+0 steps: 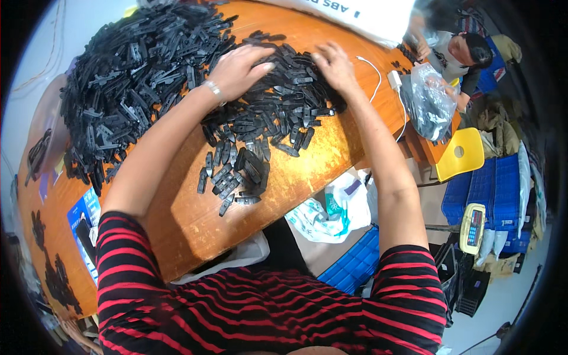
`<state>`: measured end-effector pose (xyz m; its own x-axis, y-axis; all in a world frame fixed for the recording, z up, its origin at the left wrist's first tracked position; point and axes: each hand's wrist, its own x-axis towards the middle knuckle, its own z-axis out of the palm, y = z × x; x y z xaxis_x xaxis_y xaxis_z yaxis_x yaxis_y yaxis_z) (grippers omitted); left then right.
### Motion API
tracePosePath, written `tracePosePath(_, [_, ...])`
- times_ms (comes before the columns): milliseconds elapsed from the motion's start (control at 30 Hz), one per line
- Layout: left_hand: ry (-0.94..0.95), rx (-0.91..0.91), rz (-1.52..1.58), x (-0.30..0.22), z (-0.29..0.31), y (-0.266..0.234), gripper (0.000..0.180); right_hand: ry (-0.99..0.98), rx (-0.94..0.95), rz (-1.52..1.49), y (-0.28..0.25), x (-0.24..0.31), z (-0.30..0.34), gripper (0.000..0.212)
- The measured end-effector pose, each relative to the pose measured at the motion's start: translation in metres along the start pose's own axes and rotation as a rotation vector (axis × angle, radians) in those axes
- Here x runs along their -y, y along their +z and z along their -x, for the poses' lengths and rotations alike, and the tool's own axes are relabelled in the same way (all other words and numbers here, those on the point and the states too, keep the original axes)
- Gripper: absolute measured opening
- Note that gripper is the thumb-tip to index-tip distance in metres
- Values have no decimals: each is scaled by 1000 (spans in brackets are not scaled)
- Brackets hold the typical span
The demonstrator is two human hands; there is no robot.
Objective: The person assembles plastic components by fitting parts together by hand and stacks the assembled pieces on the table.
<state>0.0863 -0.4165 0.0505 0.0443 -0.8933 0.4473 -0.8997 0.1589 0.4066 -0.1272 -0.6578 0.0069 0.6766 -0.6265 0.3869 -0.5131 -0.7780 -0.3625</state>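
Small black plastic parts, long and narrow, cover much of the wooden table. My left hand (241,70), a pale bracelet at its wrist, reaches over the left side of a spread of these parts (291,121), fingers stretched out and thumb apart. At the right edge of the same spread is my right hand (336,68), its fingers slightly bent and apart. The hands face each other with parts between them, and neither visibly grips one. Closer to me lies a small cluster of parts (236,171). A far larger heap (136,89) rises to the left.
A white sack (355,18) lies at the table's far edge. On the right are a white cable with an adapter (394,80), a clear plastic bag (431,97) and a yellow stool (461,155). Another person (452,56) works beyond. A blue sheet (86,228) lies at left.
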Motion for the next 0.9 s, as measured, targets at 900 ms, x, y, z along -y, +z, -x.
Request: tracePosePath(900, [-666,-347,-345,-65,413,-162,49,-309,164,-164,-16,242,271,80])
